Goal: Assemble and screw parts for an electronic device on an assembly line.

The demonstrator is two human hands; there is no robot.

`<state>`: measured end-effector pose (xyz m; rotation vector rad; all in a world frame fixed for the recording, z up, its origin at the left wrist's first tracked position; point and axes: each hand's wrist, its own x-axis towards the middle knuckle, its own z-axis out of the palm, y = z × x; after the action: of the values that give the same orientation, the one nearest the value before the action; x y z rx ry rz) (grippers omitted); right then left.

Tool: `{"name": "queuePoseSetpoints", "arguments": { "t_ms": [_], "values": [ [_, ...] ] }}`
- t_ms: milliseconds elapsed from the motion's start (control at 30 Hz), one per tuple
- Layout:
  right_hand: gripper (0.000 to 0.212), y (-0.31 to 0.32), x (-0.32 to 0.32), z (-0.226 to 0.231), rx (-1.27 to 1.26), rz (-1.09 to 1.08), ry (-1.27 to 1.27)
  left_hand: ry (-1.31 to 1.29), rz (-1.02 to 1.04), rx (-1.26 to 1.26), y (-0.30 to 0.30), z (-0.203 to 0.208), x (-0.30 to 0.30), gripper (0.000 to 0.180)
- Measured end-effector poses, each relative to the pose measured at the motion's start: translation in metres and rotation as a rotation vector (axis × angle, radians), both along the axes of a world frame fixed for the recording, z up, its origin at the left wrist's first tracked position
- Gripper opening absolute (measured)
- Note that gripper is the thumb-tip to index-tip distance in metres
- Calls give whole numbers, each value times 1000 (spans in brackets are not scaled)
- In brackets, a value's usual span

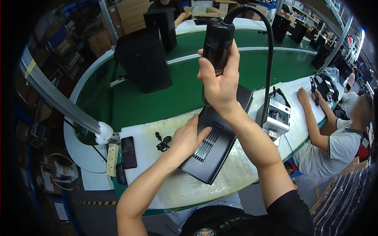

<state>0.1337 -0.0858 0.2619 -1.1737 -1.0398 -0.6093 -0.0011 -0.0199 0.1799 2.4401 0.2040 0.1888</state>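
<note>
My right hand (222,80) gripped the corded tool (217,41), left hand (186,139) lay open on the panel (217,146); tool tilt risked a skid.

Centre bright, left side dim; glossy highlights on near plastic-covered surface (236,169). Left metal post (59,96) bowed by fisheye, corners black. Far-right light strip (361,38) blown out, details there soft.
</note>
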Motion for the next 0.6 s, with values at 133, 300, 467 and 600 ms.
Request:
{"name": "queuePoseSetpoints", "arguments": {
  "t_ms": [133,300,467,600],
  "values": [
    [68,2,6,-2,5,41,20,10,-6,-2,0,1,0,64],
    [70,8,10,-7,-28,32,2,7,-14,-7,-2,5,-1,64],
    [70,12,8,-12,-11,30,7,-56,-31,58,1,-1,0,62],
    [65,-7,5,6,7,-57,-26,-101,20,117,-8,6,-7,51]
  ]
}}
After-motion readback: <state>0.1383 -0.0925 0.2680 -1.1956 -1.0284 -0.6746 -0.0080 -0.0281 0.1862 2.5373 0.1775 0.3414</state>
